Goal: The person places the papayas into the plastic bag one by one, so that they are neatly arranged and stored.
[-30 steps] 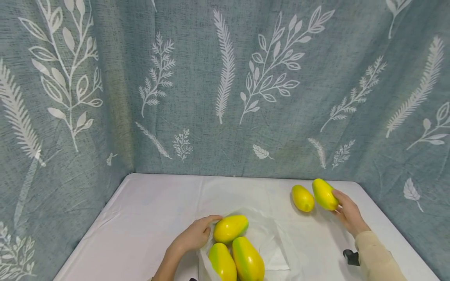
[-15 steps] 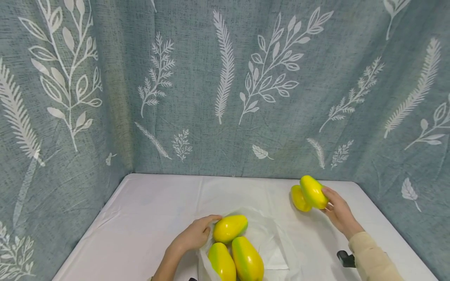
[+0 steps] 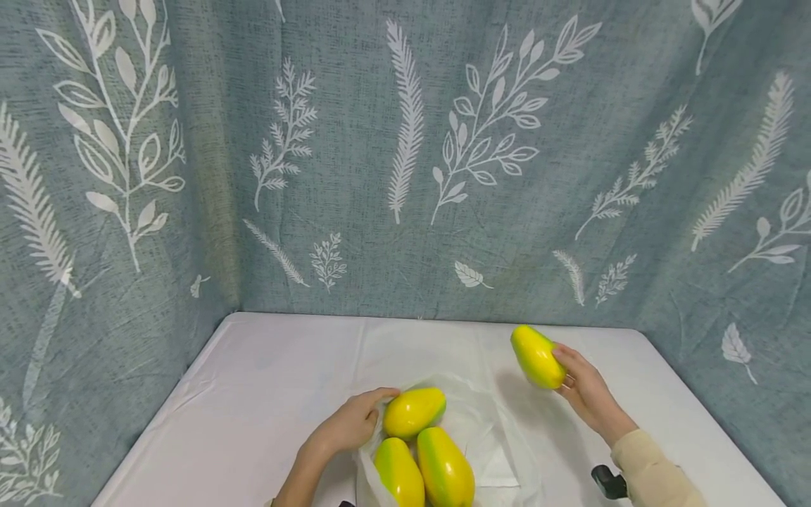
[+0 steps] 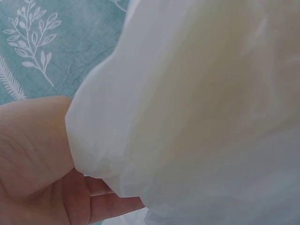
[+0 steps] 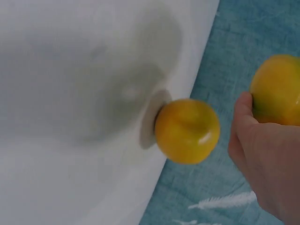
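Observation:
My right hand (image 3: pixel 589 391) holds a yellow-green papaya (image 3: pixel 536 358) above the back right of the table, fingers on its near right end. Another papaya (image 5: pixel 187 131) rests on the table in the right wrist view; in the head view the held one hides it. At the front centre, my left hand (image 3: pixel 350 424) grips the edge of a thin white plastic bag (image 3: pixel 500 451). Part of that hand is covered by the bag (image 4: pixel 154 112) in the left wrist view. Three papayas lie in the bag's mouth, one (image 3: pixel 415 412) close to the left fingertips.
A white cloth covers the table (image 3: pixel 285 366). Blue-green curtains (image 3: pixel 355 141) with white leaf prints stand behind it and at both sides. A small black device (image 3: pixel 610 482) shows beside the right sleeve (image 3: pixel 655 468).
My right hand has carried its papaya leftward, passing in front of the one on the table and now covering it in the head view. The left hand and bag stay put.

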### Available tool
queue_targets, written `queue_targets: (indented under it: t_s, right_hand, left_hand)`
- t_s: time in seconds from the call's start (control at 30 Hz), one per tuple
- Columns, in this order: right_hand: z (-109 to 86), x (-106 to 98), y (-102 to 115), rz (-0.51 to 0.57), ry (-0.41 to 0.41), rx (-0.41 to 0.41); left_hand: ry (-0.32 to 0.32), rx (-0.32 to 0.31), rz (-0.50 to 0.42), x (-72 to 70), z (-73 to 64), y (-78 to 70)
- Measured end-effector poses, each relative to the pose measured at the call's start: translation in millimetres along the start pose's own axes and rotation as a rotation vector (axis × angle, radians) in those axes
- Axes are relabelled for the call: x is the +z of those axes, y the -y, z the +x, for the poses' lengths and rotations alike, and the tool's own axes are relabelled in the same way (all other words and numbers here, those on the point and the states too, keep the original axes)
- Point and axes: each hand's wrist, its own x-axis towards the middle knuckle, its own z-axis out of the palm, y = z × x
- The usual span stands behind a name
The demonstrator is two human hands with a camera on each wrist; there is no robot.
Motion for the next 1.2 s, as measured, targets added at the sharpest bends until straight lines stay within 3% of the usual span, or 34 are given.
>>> queue_targets:
  t_s: [0.83, 1.2]
  right_hand:
    - [-29.8, 52.2, -20.5, 0.103, 0.141, 0.025]
    - [-36.6, 60.0, -14.4, 0.09, 0.228, 0.011]
  left_hand:
    - [0.004, 0.014, -0.024, -1.6, -2.1, -1.5]
    - [0.002, 0.033, -0.017, -2.9, -2.9, -0.5]
